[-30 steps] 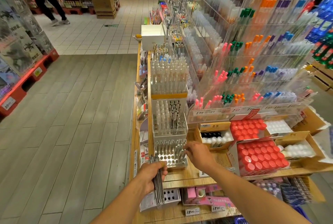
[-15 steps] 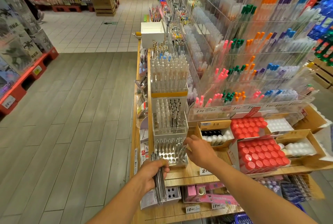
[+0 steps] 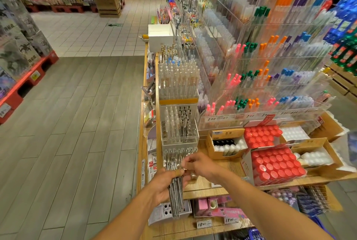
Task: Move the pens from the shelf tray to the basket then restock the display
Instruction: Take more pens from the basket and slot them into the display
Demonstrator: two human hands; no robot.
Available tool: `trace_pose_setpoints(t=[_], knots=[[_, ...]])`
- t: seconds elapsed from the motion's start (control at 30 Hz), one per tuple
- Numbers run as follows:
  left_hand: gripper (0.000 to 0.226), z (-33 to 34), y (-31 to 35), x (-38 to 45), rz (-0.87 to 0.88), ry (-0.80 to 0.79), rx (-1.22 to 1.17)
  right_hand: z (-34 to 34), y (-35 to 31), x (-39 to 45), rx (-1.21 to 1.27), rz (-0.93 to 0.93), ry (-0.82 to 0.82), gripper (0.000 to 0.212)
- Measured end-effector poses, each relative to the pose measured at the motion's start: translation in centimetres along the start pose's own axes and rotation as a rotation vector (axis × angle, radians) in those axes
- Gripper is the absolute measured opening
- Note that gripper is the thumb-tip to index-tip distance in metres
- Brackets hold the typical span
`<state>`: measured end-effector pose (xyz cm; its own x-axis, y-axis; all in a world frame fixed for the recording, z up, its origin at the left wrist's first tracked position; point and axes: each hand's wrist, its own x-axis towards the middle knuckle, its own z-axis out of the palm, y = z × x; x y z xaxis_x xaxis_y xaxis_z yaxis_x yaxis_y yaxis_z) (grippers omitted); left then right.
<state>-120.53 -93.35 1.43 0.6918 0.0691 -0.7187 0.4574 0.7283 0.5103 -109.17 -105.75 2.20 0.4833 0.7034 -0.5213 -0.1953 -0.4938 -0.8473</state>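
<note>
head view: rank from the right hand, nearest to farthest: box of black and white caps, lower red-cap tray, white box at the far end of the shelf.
Measured from the right hand:
1. Box of black and white caps, just behind the hand, slightly to its right.
2. Lower red-cap tray, further right on the same shelf.
3. White box, far up the aisle end, beyond the pen stands.

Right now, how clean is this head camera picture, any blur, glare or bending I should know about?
Head view: the wide lens bows the floor planks and leans the acrylic pen racks outward at the edges; the right margin smears into blur; store lighting is even, with soft glare on the acrylic; the left hand and its pen bundle are fairly sharp, the right hand slightly soft.
</note>
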Motion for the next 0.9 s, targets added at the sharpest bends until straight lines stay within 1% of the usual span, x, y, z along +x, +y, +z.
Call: trace_pose_setpoints(t=[0.07,0.17,0.23,0.3,0.33,0.43,0.53,0.6,0.67,0.77,0.83,0.9], knots=[[0.048,0.1,0.1,-0.2,0.005,-0.027,-0.04,-0.4,-0.1,-0.1,0.097,0.007,-0.008,0.007],[0.043,0.1,0.3,-0.2,0.015,-0.023,-0.038,-0.7,-0.2,0.0,0.164,-0.009,0.046,0.008],[0.041,0.1,0.5,-0.3,-0.001,-0.058,-0.056,-0.8,-0.3,0.1,0.234,-0.037,0.012,0.021],[0.039,-0.1,0.5,-0.4,-0.023,-0.096,-0.072,-1.1,-0.4,0.1,0.329,-0.049,-0.076,0.035],[0.037,-0.3,0.6,-0.3,-0.026,-0.098,-0.081,-1.3,-0.4,0.1,0.368,-0.047,-0.114,0.037],[0.029,-0.8,0.6,-0.1,-0.028,-0.098,-0.137,-1.7,-0.6,0.2,0.388,-0.035,-0.165,0.036],[0.019,-0.9,0.8,-0.3,-0.028,-0.113,-0.134,-1.4,-0.8,0.5,0.37,-0.045,-0.155,0.035],[0.02,-1.1,0.9,-0.2,-0.03,-0.112,-0.145,-1.2,-1.0,0.5,0.366,-0.048,-0.148,0.033],[0.024,-1.3,1.1,0.1,-0.043,-0.062,-0.179,-1.1,-1.3,0.5,0.321,-0.069,-0.11,0.026],[0.024,-1.6,1.3,0.7,-0.034,0.063,-0.171,-1.5,-1.8,0.1,0.074,-0.171,0.037,0.01],[0.022,-2.1,1.3,1.1,-0.03,0.145,-0.143,-1.9,-2.2,0.0,-0.001,-0.245,0.135,0.01],[0.021,-2.7,1.2,1.3,-0.034,0.191,-0.1,-2.6,-2.5,0.0,-0.049,-0.296,0.263,0.01]])
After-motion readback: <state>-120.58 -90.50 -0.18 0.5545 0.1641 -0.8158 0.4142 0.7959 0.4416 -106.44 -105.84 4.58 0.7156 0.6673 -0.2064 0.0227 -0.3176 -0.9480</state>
